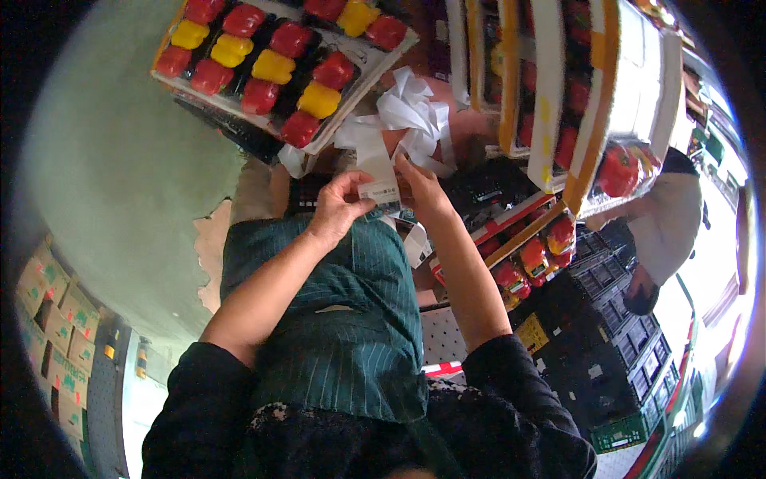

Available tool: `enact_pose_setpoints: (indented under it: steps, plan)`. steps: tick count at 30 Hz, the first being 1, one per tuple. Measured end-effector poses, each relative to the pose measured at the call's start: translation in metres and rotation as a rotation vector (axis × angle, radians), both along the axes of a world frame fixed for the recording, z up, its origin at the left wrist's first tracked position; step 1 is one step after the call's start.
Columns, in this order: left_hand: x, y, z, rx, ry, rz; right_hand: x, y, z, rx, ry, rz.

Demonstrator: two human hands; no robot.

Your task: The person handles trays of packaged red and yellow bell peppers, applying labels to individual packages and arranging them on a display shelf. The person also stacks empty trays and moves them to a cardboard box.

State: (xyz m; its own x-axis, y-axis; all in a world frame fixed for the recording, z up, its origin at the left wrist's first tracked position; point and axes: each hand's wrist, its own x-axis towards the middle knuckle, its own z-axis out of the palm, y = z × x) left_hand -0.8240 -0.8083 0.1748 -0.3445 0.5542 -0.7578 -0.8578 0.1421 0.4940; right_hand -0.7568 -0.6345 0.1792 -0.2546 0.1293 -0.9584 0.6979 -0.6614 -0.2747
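My left hand [339,205] pinches a strip of white printed labels [379,191] between thumb and fingers above my lap. The front label bears writing. My right hand [420,187] is at the strip's right edge with its fingers curled; I cannot tell whether they grip it. Upward from my hands the strip runs to a loose heap of white label backing paper [413,111]. Beyond my left hand stands a white foam box [383,69] with rows of film-wrapped red and yellow bell peppers [260,96].
Foam boxes of peppers [574,90] are stacked on the right, with wrapped peppers [532,257] in a lower box. Black plastic crates [592,323] lie beyond my right arm, near another person [667,221]. Cardboard cartons [60,335] stand far left, past a pale green wall [119,179].
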Motion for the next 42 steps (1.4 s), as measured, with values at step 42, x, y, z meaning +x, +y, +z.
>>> enact_pose_setpoints:
  steps: [42]
  plan:
    - [-0.011, -0.096, -0.205, 0.249, -0.587, 0.243, -0.101, -0.102, -0.088, 0.743, 0.610, 1.959]
